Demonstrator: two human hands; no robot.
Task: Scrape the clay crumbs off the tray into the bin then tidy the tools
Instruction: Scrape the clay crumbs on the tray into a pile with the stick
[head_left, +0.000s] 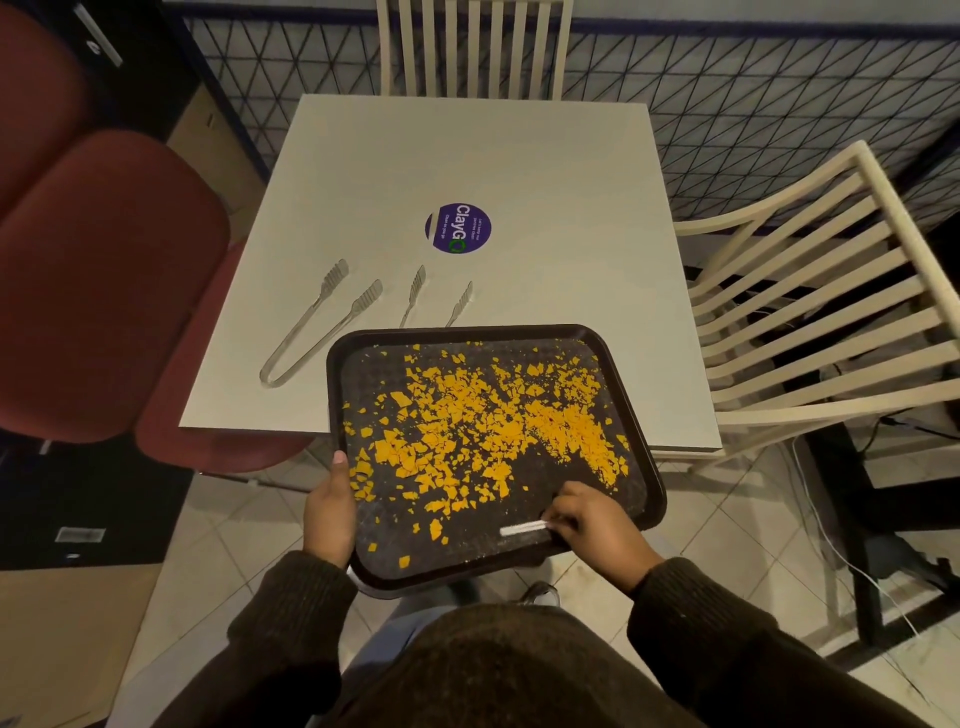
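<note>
The left hand's (328, 514) fingers grasp the tray (467, 330) by its left rim, jutting past the counter (467, 156) edge; the right hand's (592, 525) fingers pinch a white scraper (522, 530) on it. With 1 hand carrying it and no bin in view, any tilt could spill the crumbs (483, 421) onto the floor (249, 519).

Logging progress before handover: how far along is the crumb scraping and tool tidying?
Done: nothing much; the tray only juts past the near edge of the table. In hand: the left hand grips the tray's left rim, and the right hand pinches a white scraper on its near corner. Left: orange crumbs cover the tray, no bin is clearly visible, and two tongs lie loose on the table.
</note>
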